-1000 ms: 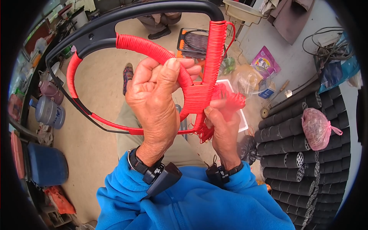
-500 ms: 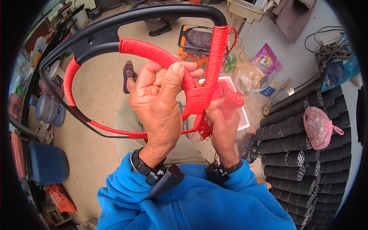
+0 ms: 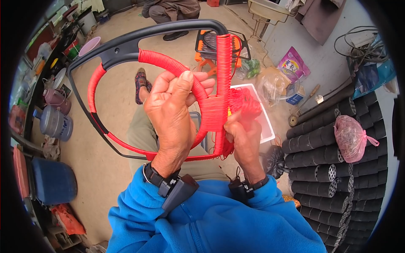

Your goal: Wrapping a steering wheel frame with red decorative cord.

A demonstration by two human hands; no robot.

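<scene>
A black frame [image 3: 119, 55] with a rounded loop inside it is held up in front of me, largely wound with red cord. My left hand [image 3: 168, 114] is closed round the red-wrapped loop, its thumb on top and fingertips behind. A dense flat band of red winding [image 3: 214, 113] joins the loop to the straight side bar. Right beside that band my right hand [image 3: 245, 141] is closed, thumb against its edge, on a loose bundle of red cord [image 3: 249, 107]. The bundle is partly blurred, and the fingers are partly hidden behind it.
A white tray [image 3: 265, 122] lies beyond my right hand. Black perforated cylinders [image 3: 314, 173] are stacked at right, with a pink bag [image 3: 351, 139] on them. At left stand a water jug [image 3: 55, 122] and a blue bin [image 3: 55, 180]. Another person [image 3: 173, 10] crouches at the far side.
The frame has tilted and its top has come lower, while its left end has shifted right. My left hand keeps its hold; the right hand and cord bundle have moved slightly.
</scene>
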